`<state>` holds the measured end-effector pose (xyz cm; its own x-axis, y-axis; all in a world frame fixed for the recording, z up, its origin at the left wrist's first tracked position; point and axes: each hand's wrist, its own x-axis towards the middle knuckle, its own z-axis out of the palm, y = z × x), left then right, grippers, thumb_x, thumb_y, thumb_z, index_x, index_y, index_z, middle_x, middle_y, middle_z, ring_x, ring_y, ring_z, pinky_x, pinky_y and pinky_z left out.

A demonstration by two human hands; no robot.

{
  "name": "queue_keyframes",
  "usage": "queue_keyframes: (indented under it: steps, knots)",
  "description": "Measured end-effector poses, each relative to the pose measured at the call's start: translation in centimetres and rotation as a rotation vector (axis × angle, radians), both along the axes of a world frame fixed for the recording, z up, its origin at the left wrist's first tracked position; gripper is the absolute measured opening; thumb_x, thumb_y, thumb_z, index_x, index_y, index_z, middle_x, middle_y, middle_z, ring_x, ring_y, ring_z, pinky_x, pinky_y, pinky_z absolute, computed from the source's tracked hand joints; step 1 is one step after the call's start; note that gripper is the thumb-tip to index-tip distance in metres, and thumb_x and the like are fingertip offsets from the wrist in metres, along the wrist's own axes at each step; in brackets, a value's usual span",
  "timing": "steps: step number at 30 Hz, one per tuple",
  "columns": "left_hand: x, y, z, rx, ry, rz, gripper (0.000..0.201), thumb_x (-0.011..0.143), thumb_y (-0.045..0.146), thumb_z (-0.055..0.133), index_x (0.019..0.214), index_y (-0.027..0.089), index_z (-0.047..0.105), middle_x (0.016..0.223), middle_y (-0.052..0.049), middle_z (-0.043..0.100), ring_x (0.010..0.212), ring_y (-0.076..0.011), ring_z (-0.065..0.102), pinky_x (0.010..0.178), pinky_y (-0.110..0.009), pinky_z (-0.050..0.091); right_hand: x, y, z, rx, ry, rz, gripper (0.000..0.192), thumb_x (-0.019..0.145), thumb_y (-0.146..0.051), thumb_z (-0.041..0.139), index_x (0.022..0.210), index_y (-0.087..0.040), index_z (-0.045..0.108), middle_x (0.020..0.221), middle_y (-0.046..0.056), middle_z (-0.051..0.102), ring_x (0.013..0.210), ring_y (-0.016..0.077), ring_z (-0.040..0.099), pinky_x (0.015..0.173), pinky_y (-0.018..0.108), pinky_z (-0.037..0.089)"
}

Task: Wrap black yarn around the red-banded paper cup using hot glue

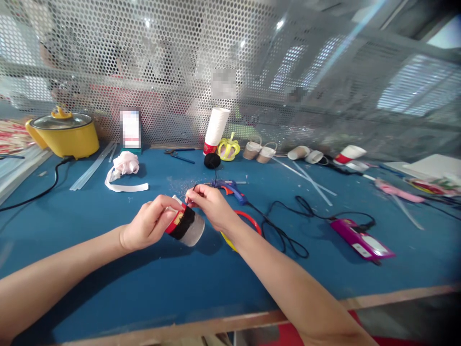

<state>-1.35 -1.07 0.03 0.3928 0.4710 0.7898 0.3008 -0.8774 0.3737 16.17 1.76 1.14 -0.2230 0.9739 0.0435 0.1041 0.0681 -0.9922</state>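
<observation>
In the lower middle of the frame, the left hand (153, 222) is clamped on a paper cup (195, 230), gripping it at its red end. The cup lies tilted just to the right of that hand, its greyish end pointing to the lower right, with a band of black yarn (184, 228) wrapped around its middle. The right hand (212, 204) is at the cup's upper side, thumb and forefinger pinched together on a strand of the same yarn; most of the cup sits below and left of these fingertips. Whether the right hand also touches the cup, I cannot tell.

A black yarn ball (212, 161) rests near the centre of the frame, above the right hand, with a strand running down from it. Just beyond the right hand lies a blue glue gun (232, 189), its cord trailing to the right. A red and yellow ring (252, 220) is partly hidden under the right forearm. Left of centre, a crumpled white ribbon (126, 163) lies on the blue table (144, 288), well apart from the cup.
</observation>
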Motion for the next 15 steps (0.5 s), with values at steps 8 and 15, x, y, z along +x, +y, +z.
queue_keyframes:
  steps: [8, 15]
  knots:
    - [-0.09, 0.16, 0.27, 0.048, -0.007, -0.027, 0.014, 0.087, 0.012, 0.038, 0.095, 0.018, 0.047, 0.079, -0.003, 0.065, 0.068, -0.0079, 0.061, 0.059, -0.015, 0.047, -0.49, -0.48, 0.22, -0.029, -0.163, 0.045, 0.026, 0.073, -0.040, 0.057, 0.064, -0.016, 0.049, 0.056, -0.005, 0.045, 0.053, 0.0084, 0.038, 0.053, 0.023, 0.030]
    - [-0.11, 0.24, 0.19, 0.054, -0.035, 0.000, 0.014, 0.087, 0.013, 0.038, 0.095, 0.018, 0.049, 0.081, -0.004, 0.065, 0.069, -0.0090, 0.062, 0.060, -0.018, 0.049, -0.71, -0.35, -0.26, -0.051, -0.197, 0.057, 0.028, 0.071, -0.043, 0.057, 0.062, -0.018, 0.047, 0.052, -0.007, 0.039, 0.050, 0.0081, 0.033, 0.050, 0.022, 0.027]
